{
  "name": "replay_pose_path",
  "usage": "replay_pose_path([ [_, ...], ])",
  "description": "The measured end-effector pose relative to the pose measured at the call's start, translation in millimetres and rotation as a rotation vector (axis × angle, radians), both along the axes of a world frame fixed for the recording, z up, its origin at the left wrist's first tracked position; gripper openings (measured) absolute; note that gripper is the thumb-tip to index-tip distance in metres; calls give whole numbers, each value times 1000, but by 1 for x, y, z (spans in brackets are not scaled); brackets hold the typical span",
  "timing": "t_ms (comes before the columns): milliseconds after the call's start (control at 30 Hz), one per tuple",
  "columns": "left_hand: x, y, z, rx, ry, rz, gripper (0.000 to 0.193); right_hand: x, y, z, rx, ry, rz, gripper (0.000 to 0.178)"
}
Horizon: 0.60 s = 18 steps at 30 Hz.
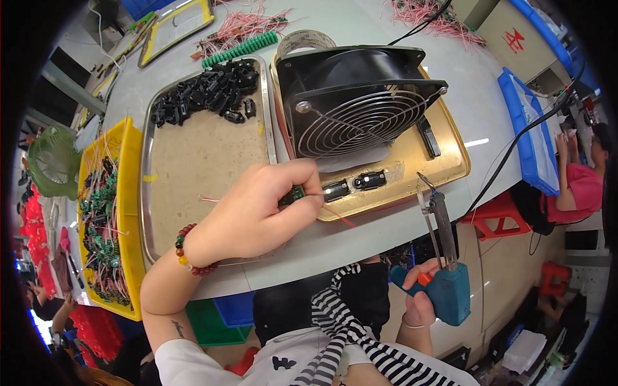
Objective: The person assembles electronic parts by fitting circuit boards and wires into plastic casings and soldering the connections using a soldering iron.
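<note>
Two black cases (pixel 370 181) sit on gold tray (pixel 450 157) by fan (pixel 360 122); L hand (pixel 257 209) pinches green board (pixel 294 194) beside them, thumb to forefinger. R hand (pixel 420 309) grips blue solder gun (pixel 449 296), tip apart. Prob. mid-batch: yellow bin (pixel 133 193) holds many wired boards (pixel 106 238), loose cases (pixel 209 93) remain. Steel tray (pixel 193 164) mostly bare; table (pixel 302 254) edge close under L hand.

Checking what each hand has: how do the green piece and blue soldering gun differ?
The green piece is small and mostly hidden; the blue soldering gun is larger and mostly visible. The green piece is in the left hand, the blue soldering gun in the right hand. Both are held.
</note>
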<state>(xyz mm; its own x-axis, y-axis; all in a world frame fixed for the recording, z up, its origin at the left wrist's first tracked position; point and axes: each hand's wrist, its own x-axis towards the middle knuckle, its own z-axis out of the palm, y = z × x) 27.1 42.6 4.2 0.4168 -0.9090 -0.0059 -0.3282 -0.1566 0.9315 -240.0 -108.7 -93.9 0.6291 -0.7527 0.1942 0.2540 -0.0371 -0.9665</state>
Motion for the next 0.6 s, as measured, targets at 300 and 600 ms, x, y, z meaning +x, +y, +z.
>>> replay_pose_path([
  [300, -3, 0, -7, 33, -750, 64, 11, 0, 12, 6, -105, 112, 52, 44],
  [600, -4, -2, -13, -86, -693, 144, 10, 4, 20, 12, -45, 107, 69, 42],
])
